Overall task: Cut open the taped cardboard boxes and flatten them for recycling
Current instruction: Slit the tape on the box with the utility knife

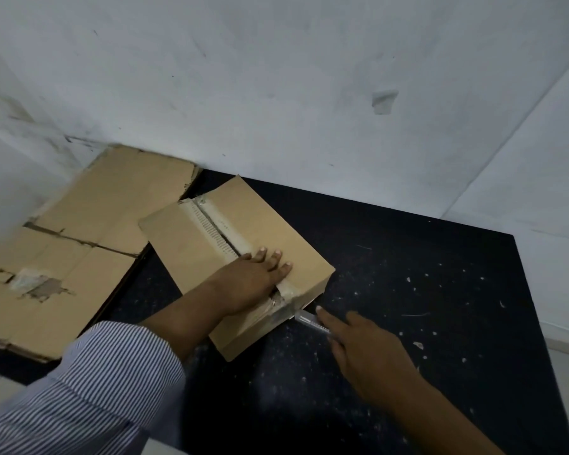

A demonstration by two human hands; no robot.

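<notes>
1. The box (pixel 243 231) sits near the bench's (pixel 408 290) left edge. It looks like light, stiff cardboard that would slide, so it is best pinned from above.
2. The left hand (pixel 253 277) presses flat on its lid, fingers straight.
3. The right hand (pixel 372 353) grips a knife (pixel 309 321), forefinger along it, blade at the near-end tape.
4. Flattened cardboard (pixel 79 224) overhangs the left edge.

no readable text, labels or numbers anywhere
</notes>
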